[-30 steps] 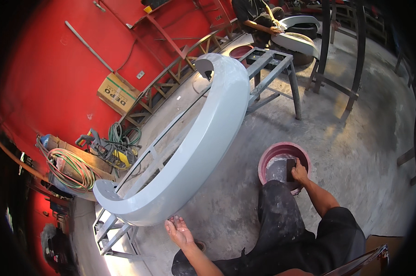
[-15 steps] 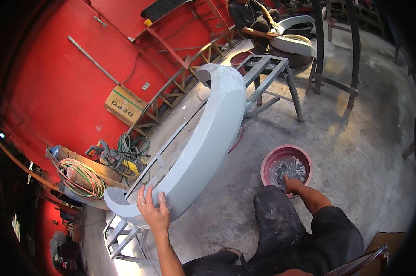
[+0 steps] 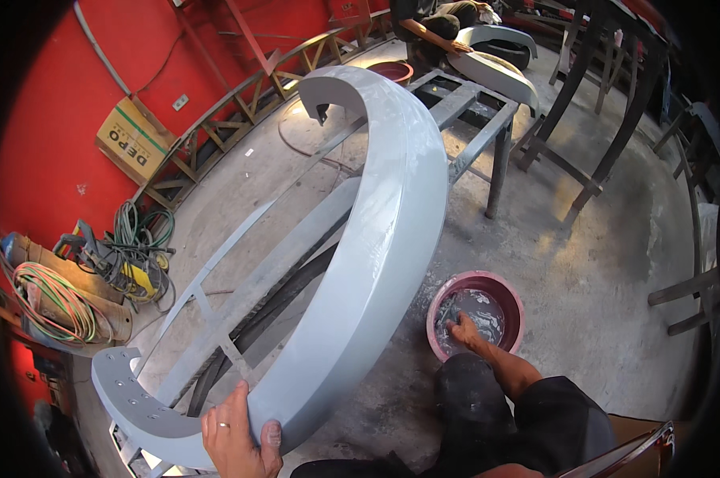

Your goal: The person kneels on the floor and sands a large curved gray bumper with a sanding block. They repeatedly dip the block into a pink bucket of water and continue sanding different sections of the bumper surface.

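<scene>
A long curved car bumper (image 3: 368, 263), pale grey and partly wet and shiny, lies tilted across a metal stand. My left hand (image 3: 240, 438) rests on its near lower end, fingers stretched and thumb apart on the surface. Lower right, my right hand (image 3: 467, 331) reaches into a round reddish plastic basin (image 3: 517, 319) on the floor. Cloudy grey water (image 3: 487, 307) with pale streaks fills its bottom. The right fingers are bent together beside something dark at the water; what they hold cannot be made out.
The metal stand (image 3: 499, 167) runs beneath the bumper. At the far end a person (image 3: 436, 28) handles another grey curved part (image 3: 499, 76). Dark trestle legs (image 3: 607, 119) stand right. Coiled hoses (image 3: 53, 299), a pressure washer (image 3: 129, 271) and a cardboard box (image 3: 133, 139) lie left.
The view has shifted, bringing the bumper closer. My left hand stays on the bumper's near end. My right hand has moved further into the basin, toward its left side.
</scene>
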### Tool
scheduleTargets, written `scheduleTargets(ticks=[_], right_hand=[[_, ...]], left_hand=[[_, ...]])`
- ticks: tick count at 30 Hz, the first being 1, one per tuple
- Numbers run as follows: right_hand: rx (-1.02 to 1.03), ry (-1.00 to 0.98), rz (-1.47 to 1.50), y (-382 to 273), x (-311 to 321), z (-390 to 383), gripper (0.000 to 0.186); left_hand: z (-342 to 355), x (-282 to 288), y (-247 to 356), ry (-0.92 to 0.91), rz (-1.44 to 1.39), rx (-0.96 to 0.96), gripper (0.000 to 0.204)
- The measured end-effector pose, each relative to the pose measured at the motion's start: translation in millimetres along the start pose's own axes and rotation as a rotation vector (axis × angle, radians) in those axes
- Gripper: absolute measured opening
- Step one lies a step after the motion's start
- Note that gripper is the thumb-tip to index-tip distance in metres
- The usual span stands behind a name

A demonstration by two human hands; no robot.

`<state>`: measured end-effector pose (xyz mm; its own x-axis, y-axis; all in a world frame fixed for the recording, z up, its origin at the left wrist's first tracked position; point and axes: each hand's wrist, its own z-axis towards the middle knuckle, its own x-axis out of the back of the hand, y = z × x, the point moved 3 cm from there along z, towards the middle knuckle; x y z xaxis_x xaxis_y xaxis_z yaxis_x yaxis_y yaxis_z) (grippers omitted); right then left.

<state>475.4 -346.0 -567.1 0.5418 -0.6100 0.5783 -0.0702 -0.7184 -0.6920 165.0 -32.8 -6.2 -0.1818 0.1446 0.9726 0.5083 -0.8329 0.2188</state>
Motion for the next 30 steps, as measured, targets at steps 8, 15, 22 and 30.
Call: scheduleTargets(ticks=[8, 15, 22, 30], right_hand=[[-0.562, 0.068, 0.833, -63.3, 66.5, -6.6, 0.024], [-0.612, 0.009, 0.837, -114.8, 100.4, -40.9, 0.045], [-0.492, -0.014, 0.435, -136.4, 146.3, -41.1, 0.074], [-0.328, -0.121, -0.200, -34.7, 76.9, 16.8, 0.053]], left_hand=[[83.8, 15.5, 43.1, -0.183, 0.058, 0.068, 0.062], [335.4, -43.4, 191.9, -0.138, -0.140, -0.167, 0.075], [442.7, -78.8, 247.4, -0.131, -0.223, 0.032, 0.082], [439.7, -89.4, 249.7, -0.217, -0.222, 0.124, 0.096]])
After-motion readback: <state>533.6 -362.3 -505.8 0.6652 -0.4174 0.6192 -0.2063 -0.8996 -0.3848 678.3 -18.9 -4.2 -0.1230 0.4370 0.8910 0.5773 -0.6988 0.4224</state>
